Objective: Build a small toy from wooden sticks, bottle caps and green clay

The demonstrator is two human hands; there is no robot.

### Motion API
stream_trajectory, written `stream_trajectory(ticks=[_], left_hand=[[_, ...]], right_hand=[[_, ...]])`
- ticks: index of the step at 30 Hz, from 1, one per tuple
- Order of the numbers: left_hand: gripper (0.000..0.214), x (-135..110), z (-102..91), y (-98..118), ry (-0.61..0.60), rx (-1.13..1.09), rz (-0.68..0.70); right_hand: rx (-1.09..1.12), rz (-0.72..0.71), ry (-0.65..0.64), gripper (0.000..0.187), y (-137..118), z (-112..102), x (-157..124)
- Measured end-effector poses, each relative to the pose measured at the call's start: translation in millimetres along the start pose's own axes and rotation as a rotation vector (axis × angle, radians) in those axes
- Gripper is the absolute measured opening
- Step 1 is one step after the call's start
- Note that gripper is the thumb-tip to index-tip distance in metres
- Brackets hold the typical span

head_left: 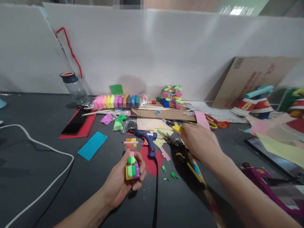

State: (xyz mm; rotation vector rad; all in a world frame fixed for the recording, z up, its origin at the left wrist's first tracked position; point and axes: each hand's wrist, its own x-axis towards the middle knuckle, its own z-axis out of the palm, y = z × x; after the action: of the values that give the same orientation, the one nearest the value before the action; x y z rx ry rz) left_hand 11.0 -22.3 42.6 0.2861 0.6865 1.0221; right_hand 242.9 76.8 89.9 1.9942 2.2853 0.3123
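My left hand [124, 179] is closed around a small craft figure [131, 171] made of soft coloured clay, with green, purple, yellow and orange parts and a pink strip. A thin pale stick lies across its upper end. Over the clutter on the right, my right hand [198, 141] is bent with its fingertips together at a small yellow piece [176, 127]; its exact kind is unclear. Beside that hand lie black-and-yellow pliers [181, 155]. Between the hands a blue glue gun [150, 142] rests on paper scraps, its black cord running toward me.
A water bottle [74, 88], a phone [77, 121] and a row of coloured clay packs [116, 101] stand along the back left. A finished-looking clay model [172, 95] sits on cardboard [163, 115]. A white cable [54, 147] crosses the left; a purple device [268, 186] lies right.
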Motion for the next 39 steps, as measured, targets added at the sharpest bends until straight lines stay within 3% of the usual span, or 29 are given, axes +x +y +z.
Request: stream_trajectory(ticks=[6, 10, 13, 17, 20, 22, 30, 39], left_hand=[[0.04, -2, 15.3, 0, -0.024, 0.001, 0.079], [0.042, -5, 32.3, 5, -0.055, 0.0, 0.101], [0.045, -2, 46.1, 10, -0.079, -0.008, 0.106], [0.049, 10, 63.1, 9, -0.045, -0.014, 0.026], [0.044, 19, 70.1, 1, 0.027, -0.017, -0.024], [0.04, 24, 71.4, -6, 0.072, -0.024, -0.04], [0.047, 41, 66.2, -19, 0.12, 0.079, -0.121], [0.047, 45, 59.3, -27, 0.112, 0.09, -0.087]], right_hand=[[0.109, 0.128, -0.066, 0.034, 7, 28, 53], [0.268, 0.069, 0.039, 0.032, 11, 24, 48], [0.445, -0.115, 0.191, 0.021, 6, 5, 18], [0.675, -0.474, 0.404, 0.028, -9, -15, -33], [0.808, -0.72, 0.618, 0.017, -20, -15, -55], [0.855, -0.798, 0.72, 0.012, -22, -9, -58], [0.748, -0.83, 0.673, 0.01, -13, 12, -54], [0.65, -0.864, 0.633, 0.01, -11, 19, -60]])
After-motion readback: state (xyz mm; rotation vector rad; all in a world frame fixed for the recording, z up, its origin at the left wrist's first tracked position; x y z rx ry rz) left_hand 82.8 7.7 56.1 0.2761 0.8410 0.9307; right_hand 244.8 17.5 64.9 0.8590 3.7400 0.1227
